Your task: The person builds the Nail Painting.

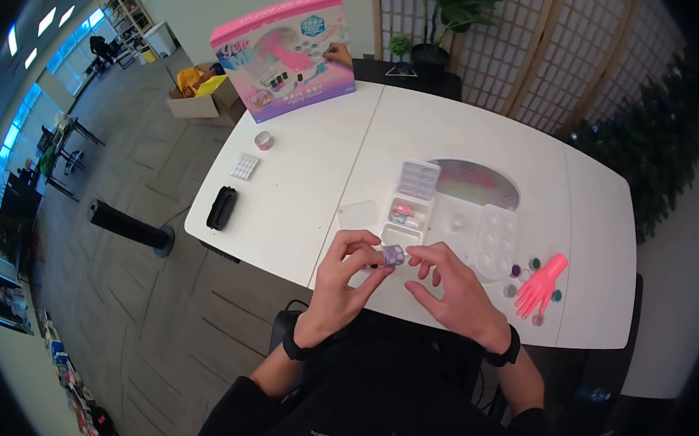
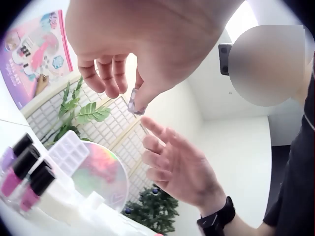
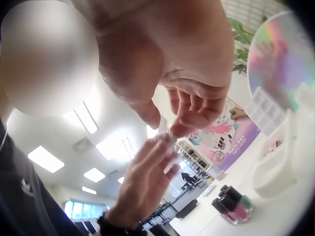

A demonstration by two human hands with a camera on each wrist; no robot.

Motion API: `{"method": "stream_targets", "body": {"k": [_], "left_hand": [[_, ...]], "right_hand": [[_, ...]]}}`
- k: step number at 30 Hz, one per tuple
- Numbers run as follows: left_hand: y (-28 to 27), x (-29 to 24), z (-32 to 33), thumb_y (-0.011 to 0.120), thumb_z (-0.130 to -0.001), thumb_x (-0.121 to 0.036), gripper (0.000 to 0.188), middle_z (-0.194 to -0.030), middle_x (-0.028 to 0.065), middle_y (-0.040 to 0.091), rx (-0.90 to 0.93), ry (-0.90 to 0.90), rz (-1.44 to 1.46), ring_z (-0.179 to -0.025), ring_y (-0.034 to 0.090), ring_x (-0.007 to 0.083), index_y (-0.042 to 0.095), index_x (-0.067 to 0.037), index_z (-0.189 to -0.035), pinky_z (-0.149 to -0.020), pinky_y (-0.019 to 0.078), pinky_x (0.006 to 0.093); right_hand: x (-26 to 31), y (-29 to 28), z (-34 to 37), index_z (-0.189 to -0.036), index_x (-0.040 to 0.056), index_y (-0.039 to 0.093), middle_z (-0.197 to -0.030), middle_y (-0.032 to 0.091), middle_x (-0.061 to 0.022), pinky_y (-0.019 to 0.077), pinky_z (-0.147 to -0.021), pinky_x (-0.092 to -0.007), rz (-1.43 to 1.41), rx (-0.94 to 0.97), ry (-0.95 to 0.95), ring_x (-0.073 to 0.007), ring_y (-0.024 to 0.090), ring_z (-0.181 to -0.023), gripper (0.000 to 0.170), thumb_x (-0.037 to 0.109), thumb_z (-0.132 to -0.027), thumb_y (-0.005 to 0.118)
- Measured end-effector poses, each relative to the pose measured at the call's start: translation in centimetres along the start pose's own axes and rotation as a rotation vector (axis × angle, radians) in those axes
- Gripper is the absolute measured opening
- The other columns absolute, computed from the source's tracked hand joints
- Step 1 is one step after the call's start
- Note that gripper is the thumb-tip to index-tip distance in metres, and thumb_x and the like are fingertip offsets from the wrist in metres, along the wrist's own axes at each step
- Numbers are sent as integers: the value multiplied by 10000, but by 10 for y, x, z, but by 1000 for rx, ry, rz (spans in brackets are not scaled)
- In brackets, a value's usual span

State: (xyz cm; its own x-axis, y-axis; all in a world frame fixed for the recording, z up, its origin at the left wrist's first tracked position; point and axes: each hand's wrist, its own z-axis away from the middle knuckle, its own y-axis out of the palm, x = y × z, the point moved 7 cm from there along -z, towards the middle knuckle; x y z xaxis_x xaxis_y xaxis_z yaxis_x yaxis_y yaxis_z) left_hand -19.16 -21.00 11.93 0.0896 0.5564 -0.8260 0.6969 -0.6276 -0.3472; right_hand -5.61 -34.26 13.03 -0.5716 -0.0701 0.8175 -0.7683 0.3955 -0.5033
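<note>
Between thumb and fingers, my left hand pinches a small translucent item with a lilac-grey pattern, held up over the table's front edge. In the left wrist view the item sticks out past the left thumb. My right hand hovers just right of it, fingers spread and loosely bent. The right index fingertip is at the item's edge; whether it touches I cannot tell. In the right wrist view the left hand partly covers the item.
An open white case with small bottles lies beyond the hands. Nail polish bottles stand nearby. To the right are a white palette, a pink model hand and small pots. A pink box, black case and jar are left.
</note>
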Motion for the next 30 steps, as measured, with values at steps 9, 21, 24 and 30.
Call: {"method": "stream_targets", "body": {"k": [9, 21, 24, 30], "left_hand": [[27, 1, 11, 824, -905, 69, 170, -1336, 110, 581, 94, -111, 425, -1245, 595, 201, 781, 1, -1056, -1084, 485, 365], [32, 5, 10, 744, -934, 98, 214, -1443, 115, 549, 167, -180, 615, -1249, 574, 198, 794, 13, -1123, -1120, 466, 395], [32, 4, 10, 753, -914, 92, 256, -1483, 115, 536, 218, -160, 620, -1283, 555, 212, 784, 3, -1152, -1143, 455, 411], [30, -2, 6, 822, -861, 74, 344, -1529, 126, 522, 296, -98, 493, -1332, 540, 235, 764, -22, -1186, -1168, 445, 420]], "right_hand": [[22, -4, 12, -1293, 68, 676, -1120, 706, -72, 623, -726, -366, 263, -212, -320, -254, 732, -912, 477, 77, -865, 887], [7, -3, 8, -1205, 41, 713, -1077, 701, -76, 571, -716, -320, -47, -92, -37, -184, 703, -863, 232, 103, -998, 798], [-2, -4, 6, -1186, 32, 719, -1077, 703, -63, 538, -717, -304, -154, -18, 67, -165, 672, -848, 190, 140, -1036, 760], [-22, 0, 10, -1115, 0, 711, -995, 695, -43, 496, -757, -286, -424, 89, 285, -116, 609, -833, 256, 250, -1108, 658]]}}
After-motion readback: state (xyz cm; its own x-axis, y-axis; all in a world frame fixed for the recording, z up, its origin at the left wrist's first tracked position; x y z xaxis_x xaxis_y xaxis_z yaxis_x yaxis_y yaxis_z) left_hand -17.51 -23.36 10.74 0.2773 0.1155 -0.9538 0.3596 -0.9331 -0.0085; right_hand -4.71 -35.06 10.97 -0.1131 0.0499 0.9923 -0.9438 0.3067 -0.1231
